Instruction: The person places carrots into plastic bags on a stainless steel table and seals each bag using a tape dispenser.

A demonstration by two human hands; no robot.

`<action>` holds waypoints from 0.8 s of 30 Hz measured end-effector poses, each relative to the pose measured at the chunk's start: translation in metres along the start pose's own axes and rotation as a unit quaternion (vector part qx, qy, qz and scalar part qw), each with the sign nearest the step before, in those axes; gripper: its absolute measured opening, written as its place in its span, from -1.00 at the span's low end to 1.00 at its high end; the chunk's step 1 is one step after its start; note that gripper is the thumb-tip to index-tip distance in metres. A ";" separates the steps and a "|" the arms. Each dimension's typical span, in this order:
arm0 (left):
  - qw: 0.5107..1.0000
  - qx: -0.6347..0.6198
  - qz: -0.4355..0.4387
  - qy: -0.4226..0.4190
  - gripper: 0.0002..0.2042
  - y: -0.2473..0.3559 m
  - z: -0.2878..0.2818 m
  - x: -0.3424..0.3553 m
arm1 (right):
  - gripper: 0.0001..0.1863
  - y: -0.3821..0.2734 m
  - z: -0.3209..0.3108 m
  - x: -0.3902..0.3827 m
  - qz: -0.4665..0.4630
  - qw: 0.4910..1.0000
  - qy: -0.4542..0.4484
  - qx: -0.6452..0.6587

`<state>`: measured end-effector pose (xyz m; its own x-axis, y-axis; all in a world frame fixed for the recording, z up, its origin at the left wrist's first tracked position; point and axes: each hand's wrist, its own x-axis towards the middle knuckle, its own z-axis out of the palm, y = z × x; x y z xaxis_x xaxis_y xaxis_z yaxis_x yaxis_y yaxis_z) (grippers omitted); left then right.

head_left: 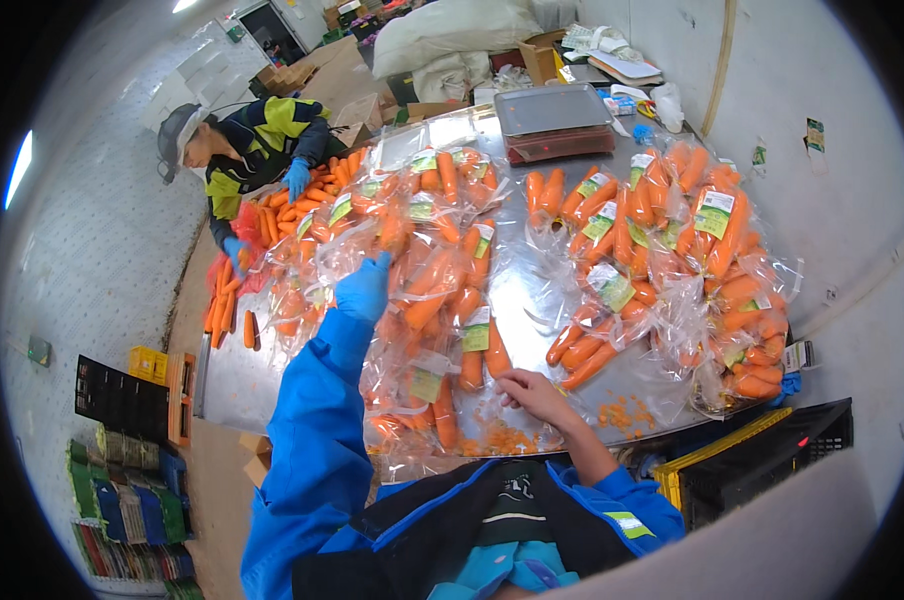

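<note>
My left hand, in a blue glove, reaches forward over the pile on the metal table. Its fingers are closed on the clear plastic of a bag of carrots. Bare and loosely curled, my right hand hovers near the table's front edge, fingers a little apart, with nothing visible in it. Just beside it lie a labelled bag of carrots and some orange carrot scraps. More clear bags of carrots heap up around my left arm, many with green and white labels.
A second heap of bagged carrots covers the table's right side. Behind stands a scale with a grey tray. At the far left a co-worker in blue gloves handles loose carrots. Black and yellow crates stand by my right side.
</note>
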<state>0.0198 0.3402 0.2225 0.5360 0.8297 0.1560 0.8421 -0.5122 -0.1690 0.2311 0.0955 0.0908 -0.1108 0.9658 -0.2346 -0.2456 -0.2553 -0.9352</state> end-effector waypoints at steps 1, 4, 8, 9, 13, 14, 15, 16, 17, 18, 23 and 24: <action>0.997 -0.042 0.039 0.052 -0.56 0.013 -0.023 -0.009 | -0.68 -0.010 0.006 0.011 -0.010 1.000 0.002 0.030; 0.908 -0.211 0.145 0.332 -0.55 0.039 -0.101 -0.004 | -0.69 -0.042 0.013 0.038 -0.039 0.999 0.016 -0.005; 0.970 -0.189 0.040 0.148 -0.46 -0.065 -0.054 0.010 | -0.72 -0.056 0.070 0.066 -0.044 0.998 -0.021 0.051; 0.984 -0.169 -0.037 -0.038 -0.56 -0.059 -0.052 0.018 | -0.73 -0.059 0.071 0.070 -0.048 0.997 -0.016 0.054; 0.934 -0.288 0.077 0.198 -0.70 -0.076 -0.047 0.029 | -0.67 -0.071 0.066 0.075 -0.066 0.980 -0.014 0.188; 0.923 -0.290 0.138 0.213 -0.69 -0.043 -0.087 0.030 | -0.65 -0.070 0.049 0.073 -0.070 0.968 0.005 0.241; 0.891 -0.349 0.215 0.198 -0.68 -0.024 -0.109 0.029 | -0.54 -0.085 0.047 0.071 -0.058 0.960 0.019 0.273; 0.848 -0.402 0.290 0.185 -0.67 -0.008 -0.130 0.029 | -0.48 -0.108 0.053 0.068 -0.033 0.948 -0.033 0.315; 0.849 -0.391 0.322 0.150 -0.66 0.013 -0.146 0.026 | -0.42 -0.126 0.053 0.063 -0.019 0.931 -0.065 0.359; 0.848 -0.373 0.359 0.112 -0.66 0.033 -0.155 0.015 | -0.33 -0.133 0.052 0.061 0.018 0.892 -0.123 0.434; 0.821 -0.237 0.520 -0.008 -0.51 0.109 -0.142 -0.065 | -0.55 -0.095 0.084 0.044 -0.319 0.849 -0.068 0.416; 0.831 -0.215 0.509 -0.061 -0.48 0.116 -0.145 -0.077 | -0.55 -0.093 0.077 0.039 -0.325 0.848 -0.051 0.416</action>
